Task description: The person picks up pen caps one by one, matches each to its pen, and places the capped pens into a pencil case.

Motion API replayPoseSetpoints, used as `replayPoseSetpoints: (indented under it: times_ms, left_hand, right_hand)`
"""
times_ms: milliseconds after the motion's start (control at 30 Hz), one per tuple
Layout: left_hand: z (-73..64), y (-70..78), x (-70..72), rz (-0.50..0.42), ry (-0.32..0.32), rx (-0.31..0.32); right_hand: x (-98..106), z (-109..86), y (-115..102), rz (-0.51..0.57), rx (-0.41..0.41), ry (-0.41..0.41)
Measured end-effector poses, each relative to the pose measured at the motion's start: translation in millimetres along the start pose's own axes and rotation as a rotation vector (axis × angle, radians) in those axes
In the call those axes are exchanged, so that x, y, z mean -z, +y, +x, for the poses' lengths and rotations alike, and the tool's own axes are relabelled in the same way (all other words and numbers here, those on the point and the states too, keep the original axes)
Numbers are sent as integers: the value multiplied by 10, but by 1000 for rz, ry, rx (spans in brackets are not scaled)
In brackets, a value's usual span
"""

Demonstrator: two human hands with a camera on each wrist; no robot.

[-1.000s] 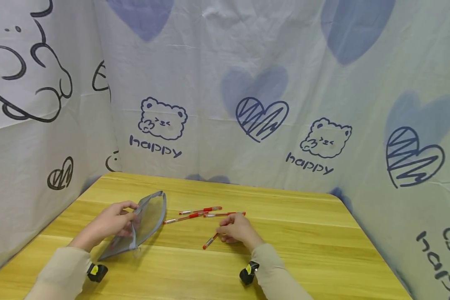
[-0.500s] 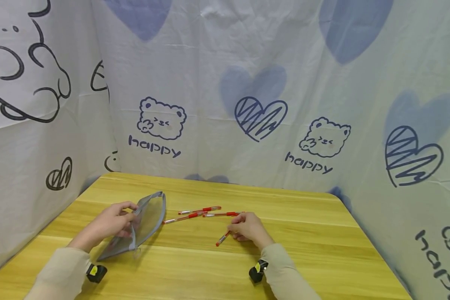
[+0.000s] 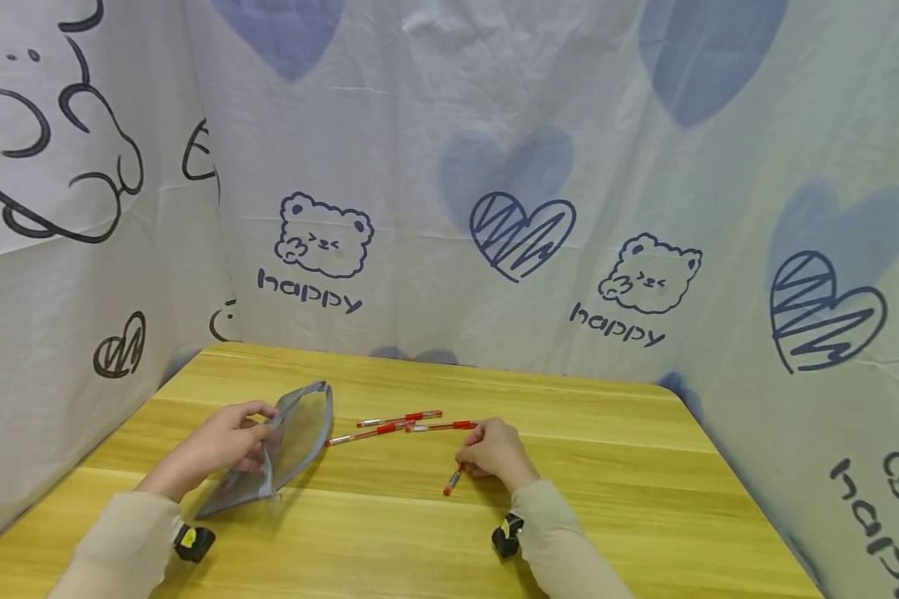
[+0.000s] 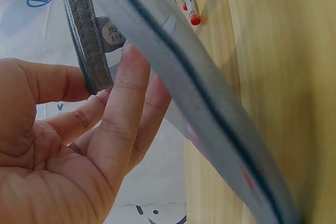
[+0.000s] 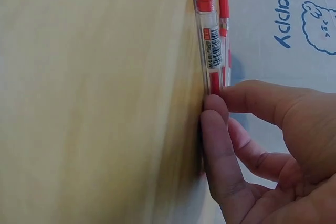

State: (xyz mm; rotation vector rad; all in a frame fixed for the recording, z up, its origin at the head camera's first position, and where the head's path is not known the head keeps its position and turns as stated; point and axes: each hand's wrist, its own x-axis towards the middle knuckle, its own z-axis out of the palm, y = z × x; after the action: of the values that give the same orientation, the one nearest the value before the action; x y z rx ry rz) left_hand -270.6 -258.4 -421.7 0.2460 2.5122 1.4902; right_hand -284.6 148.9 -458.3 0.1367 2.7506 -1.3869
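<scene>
My left hand (image 3: 221, 441) pinches the zip edge of a grey mesh pouch (image 3: 305, 428) between thumb and fingers. The pouch stands tilted on the table's left side with its mouth spread. In the left wrist view, faint reddish patches show on the pouch fabric (image 4: 210, 116). At the middle of the table, my right hand (image 3: 500, 453) pinches a clear pen with red ends (image 5: 212, 45) between thumb and fingertips. Its barcode end (image 3: 453, 480) points down toward me, and the fingers hide the rest. Just beyond this hand lies another red pen (image 3: 438, 428), its right end overlapped by the fingers.
Two more red pens, a far one (image 3: 397, 419) and a nearer one (image 3: 367, 435), lie close together between the pouch and my right hand. The yellow wood-grain table (image 3: 389, 541) is enclosed by a printed white cloth (image 3: 419, 249) at the back and sides.
My right hand has shifted right with the pen, then slightly back left, and the pen now stands steeper. The left hand and pouch have stayed in place.
</scene>
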Motion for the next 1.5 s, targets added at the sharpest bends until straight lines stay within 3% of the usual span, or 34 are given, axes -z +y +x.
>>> replayPoseSetpoints:
  times_ms: [367, 633, 867, 1267, 1500]
  left_hand:
    - [-5, 11, 8, -4, -10, 6]
    - [-1, -12, 22, -4, -17, 3]
    - [2, -4, 38, 0, -21, -4]
    - [9, -2, 68, 8, -20, 1]
    - [18, 29, 67, 14, -19, 4]
  right_hand:
    - [154, -54, 23, -5, -15, -53]
    - [205, -67, 97, 161, -61, -82]
    - [250, -102, 92, 242, -80, -101]
    - [206, -128, -110, 420, -34, -169]
    - [119, -134, -261, 482, 6, -151]
